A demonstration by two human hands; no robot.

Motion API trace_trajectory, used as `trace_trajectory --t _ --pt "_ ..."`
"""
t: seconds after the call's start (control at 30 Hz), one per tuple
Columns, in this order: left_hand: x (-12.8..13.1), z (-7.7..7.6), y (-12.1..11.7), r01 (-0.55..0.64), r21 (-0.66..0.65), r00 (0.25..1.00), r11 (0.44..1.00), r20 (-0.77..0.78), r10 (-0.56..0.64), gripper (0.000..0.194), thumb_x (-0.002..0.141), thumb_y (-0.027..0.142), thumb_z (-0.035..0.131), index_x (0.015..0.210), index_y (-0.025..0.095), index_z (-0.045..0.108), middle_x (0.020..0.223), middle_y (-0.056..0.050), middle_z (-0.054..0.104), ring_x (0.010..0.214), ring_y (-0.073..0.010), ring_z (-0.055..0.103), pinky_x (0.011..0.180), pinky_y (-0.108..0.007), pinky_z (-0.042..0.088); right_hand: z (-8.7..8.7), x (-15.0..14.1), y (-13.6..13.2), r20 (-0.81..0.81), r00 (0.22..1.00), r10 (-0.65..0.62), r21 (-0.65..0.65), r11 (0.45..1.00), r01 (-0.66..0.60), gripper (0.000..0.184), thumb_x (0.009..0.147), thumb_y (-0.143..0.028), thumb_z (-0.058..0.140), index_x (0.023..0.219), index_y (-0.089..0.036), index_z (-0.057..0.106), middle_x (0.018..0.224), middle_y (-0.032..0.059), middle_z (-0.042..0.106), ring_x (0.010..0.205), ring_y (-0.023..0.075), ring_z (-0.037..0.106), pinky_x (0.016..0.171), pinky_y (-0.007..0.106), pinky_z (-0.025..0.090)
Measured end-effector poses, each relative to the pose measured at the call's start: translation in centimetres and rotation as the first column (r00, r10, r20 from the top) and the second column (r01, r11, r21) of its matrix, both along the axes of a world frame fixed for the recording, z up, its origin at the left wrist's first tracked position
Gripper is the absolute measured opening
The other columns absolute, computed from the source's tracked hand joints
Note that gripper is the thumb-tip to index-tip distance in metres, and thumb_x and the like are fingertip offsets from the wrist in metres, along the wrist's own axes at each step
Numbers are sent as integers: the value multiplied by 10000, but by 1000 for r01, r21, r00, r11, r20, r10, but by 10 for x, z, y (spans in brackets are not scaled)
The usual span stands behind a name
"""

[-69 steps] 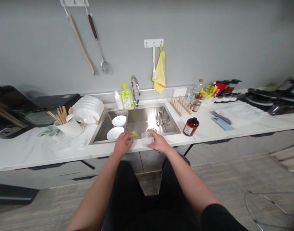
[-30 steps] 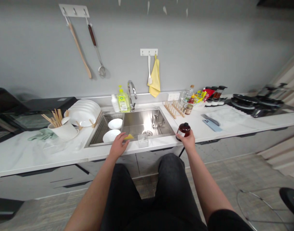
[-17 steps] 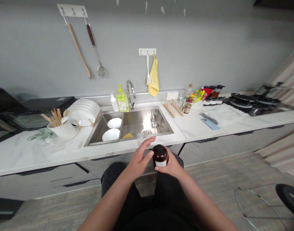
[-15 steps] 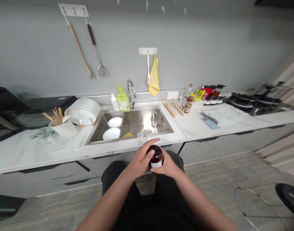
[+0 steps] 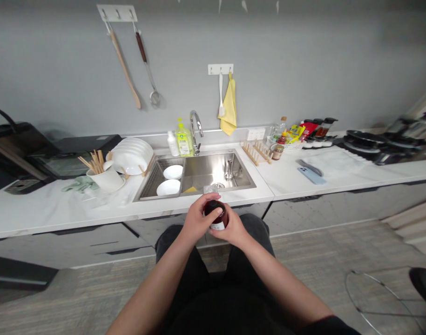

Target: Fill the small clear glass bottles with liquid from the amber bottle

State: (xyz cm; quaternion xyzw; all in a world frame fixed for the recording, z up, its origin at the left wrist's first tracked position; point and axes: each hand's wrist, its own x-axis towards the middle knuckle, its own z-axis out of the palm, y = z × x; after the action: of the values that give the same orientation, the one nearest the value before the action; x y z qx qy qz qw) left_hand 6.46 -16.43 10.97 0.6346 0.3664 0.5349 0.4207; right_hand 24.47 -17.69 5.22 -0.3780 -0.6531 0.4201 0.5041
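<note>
Glossy, round, red-brown bottle (image 5: 222,219), below centre-frame, I'd hold steady: right hand (image 5: 233,227) clasping its side, left hand (image 5: 196,219) its top.

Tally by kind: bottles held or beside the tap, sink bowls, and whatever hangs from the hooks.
Bottles: 3 (brown bottle, green bottle, white bottle)
Bowls: 2 (front bowl, rear bowl)
Utensils: 3 (wooden spatula, strainer, white utensil)
Cloths: 1 (yellow cloth)
Total: 9

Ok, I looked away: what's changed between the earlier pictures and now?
The right hand let go of the clear container, took the brown bottle off the counter and brought it leftward; the left hand moved from the sink onto the bottle's top. The white bowls stayed put.
</note>
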Motion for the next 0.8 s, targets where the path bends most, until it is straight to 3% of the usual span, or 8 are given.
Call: trace_trajectory --t 0.1,0.27,0.43,0.5,0.57,0.63,0.73,0.8 --pt "-3 1 -2 128 -23 990 991 70 -126 485 1036 463 805 1471 257 745 1426 -134 832 1390 -330 773 1271 -540 570 0 5 0 -16 1000 -14 12 1000 14 855 698 -356 1045 1455 -263 658 1345 95 821 1209 358 802 1105 518 624" --pt "0 4 -1 -32 19 999 999 -1 32 465 874 418 964 1263 243 781 1284 -122 841 1225 -311 803 1196 -519 610 -2 5 -2 -83 995 45 -8 999 -46 831 709 -374 1049 1436 -266 662 1357 99 811 1229 354 797 1097 504 635" --pt "-2 15 -6 167 66 985 984 -59 -163 468 1045 407 792 1493 288 726 1420 -129 819 1476 -348 709 1324 -550 495 -6 3 -6 -78 995 68 -5 998 -69 865 708 -360 1053 1468 -273 650 1409 102 795 1240 348 792 1122 505 631" --pt "-2 15 -7 121 66 991 990 -61 -117 404 1043 407 794 1421 272 754 1275 -114 854 1398 -337 753 1299 -542 513 -7 3 -6 -64 996 54 -6 998 -55 872 699 -357 1064 1464 -272 654 1373 92 804 1220 342 794 1108 497 636" --pt "-2 15 -7 18 55 998 998 -57 -15 414 953 401 890 1321 251 775 1158 -96 850 1235 -316 802 1224 -512 567 -6 3 -7 -67 996 53 8 999 -53 878 696 -346 1069 1469 -271 660 1381 91 804 1257 346 786 1133 497 626" --pt "-3 14 -7 -10 46 998 999 -54 13 495 890 399 942 1327 241 770 1210 -107 838 1207 -308 799 1189 -489 585 -5 2 -7 -84 994 72 23 997 -70 892 697 -330 1070 1488 -273 660 1434 100 794 1324 356 771 1181 505 605" --pt "-7 16 -9 139 40 989 989 -52 -137 550 996 425 844 1499 250 707 1450 -151 797 1422 -334 732 1273 -505 528 -4 2 -6 -89 993 82 15 997 -81 897 694 -319 1073 1491 -275 662 1461 105 793 1337 362 775 1191 517 605" --pt "-8 17 -9 197 27 979 980 -51 -195 500 1061 427 768 1520 246 689 1425 -151 816 1456 -331 722 1304 -520 503 -5 3 -6 -73 996 60 -4 998 -60 898 679 -318 1083 1474 -270 668 1430 106 806 1303 366 788 1159 522 626"
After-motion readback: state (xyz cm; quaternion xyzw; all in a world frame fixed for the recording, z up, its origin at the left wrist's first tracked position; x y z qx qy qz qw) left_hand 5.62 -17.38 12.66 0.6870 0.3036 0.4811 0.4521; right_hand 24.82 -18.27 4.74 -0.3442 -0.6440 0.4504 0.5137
